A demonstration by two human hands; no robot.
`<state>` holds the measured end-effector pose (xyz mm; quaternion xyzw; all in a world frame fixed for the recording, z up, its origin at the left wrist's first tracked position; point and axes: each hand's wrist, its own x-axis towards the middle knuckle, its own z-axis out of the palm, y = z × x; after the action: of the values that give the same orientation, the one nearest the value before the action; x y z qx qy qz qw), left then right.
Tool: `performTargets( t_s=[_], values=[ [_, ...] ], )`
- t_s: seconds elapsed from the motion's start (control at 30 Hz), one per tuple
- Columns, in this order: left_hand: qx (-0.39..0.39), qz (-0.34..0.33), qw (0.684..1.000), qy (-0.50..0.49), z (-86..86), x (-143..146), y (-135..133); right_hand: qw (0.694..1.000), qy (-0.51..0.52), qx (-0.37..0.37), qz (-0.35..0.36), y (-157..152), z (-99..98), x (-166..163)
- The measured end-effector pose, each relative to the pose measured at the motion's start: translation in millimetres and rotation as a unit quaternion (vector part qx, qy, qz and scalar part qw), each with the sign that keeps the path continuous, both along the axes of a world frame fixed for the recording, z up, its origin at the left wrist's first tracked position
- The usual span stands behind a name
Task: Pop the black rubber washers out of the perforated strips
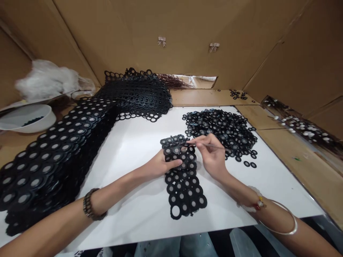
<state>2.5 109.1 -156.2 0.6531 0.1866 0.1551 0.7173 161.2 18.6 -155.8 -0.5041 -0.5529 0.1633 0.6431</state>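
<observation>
In the head view, the left hand (158,163) clamps the strip (186,187) of black rings, thumb over its face, at the middle of the white board (134,214). The right hand (213,153) pinches a thin tool (215,146), its tip at the strip's upper part. Loose rings (222,126) are heaped beyond the right hand; a long stack (48,167) of joined rings lies to the left.
</observation>
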Motion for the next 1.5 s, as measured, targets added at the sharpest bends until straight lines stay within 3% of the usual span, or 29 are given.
performTargets(
  t_s=[0.1,0.3,0.47,1.0,1.23,1.5],
  values=[
    [-0.024,0.013,1.0,-0.005,-0.6,0.4,0.0,0.999,0.035,-0.003,0.011,-0.3,3.9,2.4],
    [-0.075,0.038,0.996,-0.01,-4.5,-0.7,-1.9,0.988,-0.144,0.051,-0.031,-6.2,1.7,-0.5],
    [-0.096,0.039,0.995,-0.005,-3.5,-0.9,-3.7,0.981,-0.178,0.07,-0.03,-5.8,-1.4,0.1],
    [-0.051,0.014,0.998,-0.017,-2.8,-1.4,-5.6,0.961,-0.257,0.075,-0.067,-5.6,-12.1,-5.1],
    [0.005,-0.024,1.0,-0.01,-0.1,-1.9,-4.9,0.968,-0.243,-0.014,-0.066,-7.6,-13.5,-10.4],
    [-0.01,-0.031,0.999,0.002,1.1,-2.6,-3.3,0.96,-0.271,-0.031,-0.068,-3.7,-14.9,-9.8]
  ],
)
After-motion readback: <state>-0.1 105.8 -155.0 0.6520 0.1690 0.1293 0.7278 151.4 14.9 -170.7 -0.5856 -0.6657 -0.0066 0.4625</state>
